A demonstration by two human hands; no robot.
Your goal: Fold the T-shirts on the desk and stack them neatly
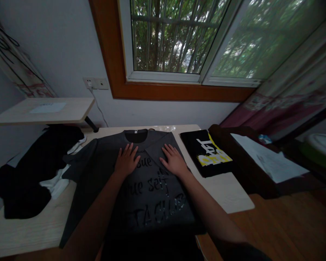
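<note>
Centrally, a dark grey T-shirt (143, 197) lies front upward on a pale table (16, 235); on a dial centred on its chest, twelve points to the window (174, 43). The collar (136, 131) sits at twelve. One sleeve (80, 161) spreads out toward ten, while what appears to be a folded-over part (161, 141) slants across the chest toward one. From where I stand, both of the person's hands rest palm-down on the cloth: the left hand (127, 159) at eleven, the right hand (174, 159) between one and two. On both, the fingers are extended and slightly spread, pressing lightly and gripping nothing.

Handling, as judged by eye: the fabric looks light, soft and limp, so it should crease easily yet be in no danger of breaking. The glossy lettering (154, 214) is probably a little stiffer and may cling to itself. The shoulder seams, near eleven and one, would give a sound hold, paired with the hem; the hem itself, toward six, is lost in shadow.

Surroundings: a folded black garment (188, 145) with a yellow and white print at two; a heap of black and white clothing (29, 181) at nine
</note>
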